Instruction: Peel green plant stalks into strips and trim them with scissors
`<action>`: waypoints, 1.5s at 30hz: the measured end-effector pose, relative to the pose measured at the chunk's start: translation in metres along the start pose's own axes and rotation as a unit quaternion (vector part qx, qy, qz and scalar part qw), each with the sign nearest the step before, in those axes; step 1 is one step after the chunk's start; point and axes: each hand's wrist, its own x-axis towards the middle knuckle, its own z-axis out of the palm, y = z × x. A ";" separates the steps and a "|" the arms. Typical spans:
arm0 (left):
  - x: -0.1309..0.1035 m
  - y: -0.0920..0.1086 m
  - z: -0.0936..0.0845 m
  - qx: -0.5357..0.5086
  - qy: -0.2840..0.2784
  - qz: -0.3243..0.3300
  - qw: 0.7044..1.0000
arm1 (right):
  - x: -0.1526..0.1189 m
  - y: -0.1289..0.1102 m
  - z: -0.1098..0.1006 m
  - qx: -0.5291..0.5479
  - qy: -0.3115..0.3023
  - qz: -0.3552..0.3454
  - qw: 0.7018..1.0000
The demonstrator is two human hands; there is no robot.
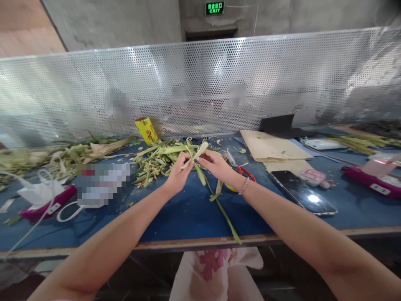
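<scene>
My left hand [179,173] and my right hand [217,165] meet above the blue table, fingers pinched on a leafy green stem [201,175]. Pale green leaves stick up and down from between the fingertips. The lower stalk [227,217] slants down to the table's front edge; I cannot tell for sure that it is part of the same plant. Behind my left hand lies a heap of cut green leaves and scraps [156,161]. Scissors [231,159] with red and yellow handles lie partly hidden beneath my right wrist, which wears a bracelet.
A yellow tube-shaped container [147,130] leans at the back against the perforated metal screen [200,75]. To the right are brown paper [272,146], a phone [302,192] and a pink earphone case [312,176]. Purple power strips [46,205] with cables and more plant material [62,161] flank the sides.
</scene>
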 end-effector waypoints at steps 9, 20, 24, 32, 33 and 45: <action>0.005 0.003 -0.001 -0.023 0.041 -0.068 0.997 | 0.000 0.008 0.010 0.187 0.053 0.004 0.981; 0.007 -0.001 0.005 -0.163 0.122 -0.160 0.966 | -0.001 0.007 0.004 0.054 0.081 -0.035 0.995; 0.008 0.004 0.003 -0.232 0.110 -0.176 0.950 | -0.003 -0.001 -0.005 0.000 0.064 -0.124 0.990; 0.008 0.000 -0.001 -0.393 -0.020 -0.275 0.877 | -0.005 -0.013 -0.022 -0.042 0.008 -0.158 0.986; 0.007 0.001 0.000 -0.391 -0.021 -0.285 0.875 | -0.004 -0.012 -0.021 -0.025 -0.004 -0.141 0.990; -0.003 0.011 0.014 -0.227 -0.091 -0.224 0.944 | -0.008 -0.026 0.001 -0.185 -0.116 -0.107 0.970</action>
